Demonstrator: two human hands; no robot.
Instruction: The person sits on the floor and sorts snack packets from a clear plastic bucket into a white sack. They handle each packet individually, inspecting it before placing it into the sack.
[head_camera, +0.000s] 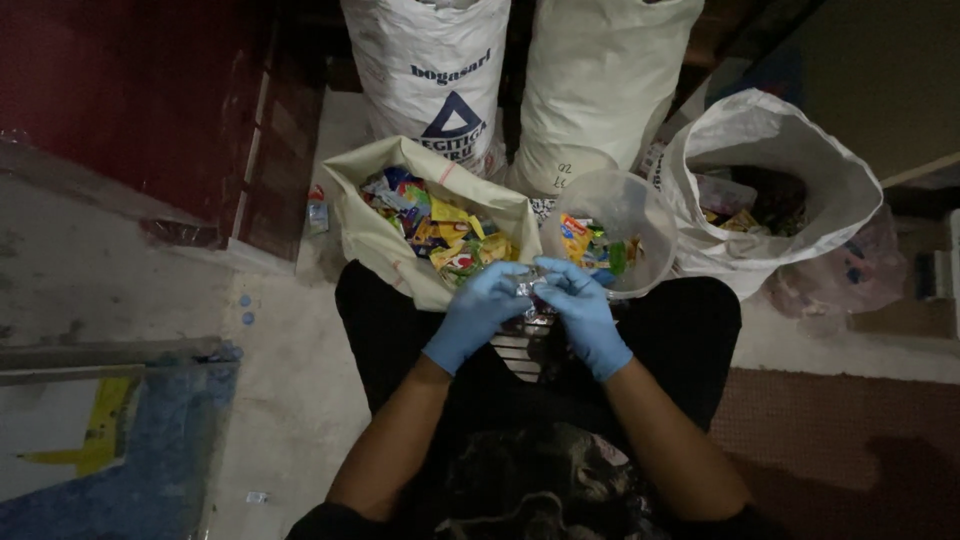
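I pinch a small silvery wrapper (527, 287) between both gloved hands, my left hand (478, 312) closed on its left end and my right hand (583, 312) closed on its right end, low over my lap. The light is dim, and my fingers cover most of the wrapper, so I cannot make out its shape; it looks like crumpled foil. Just beyond my left hand sits an open cloth sack (380, 240) filled with bright sachets (445, 235). Just beyond my right hand stands a clear plastic tub (650, 215) with a few coloured packets at its bottom. Farther right a white plastic bag (790, 150) gapes, its contents lost in shadow. Behind these stand two tall white sacks (430, 70), their tops cut off by the frame.
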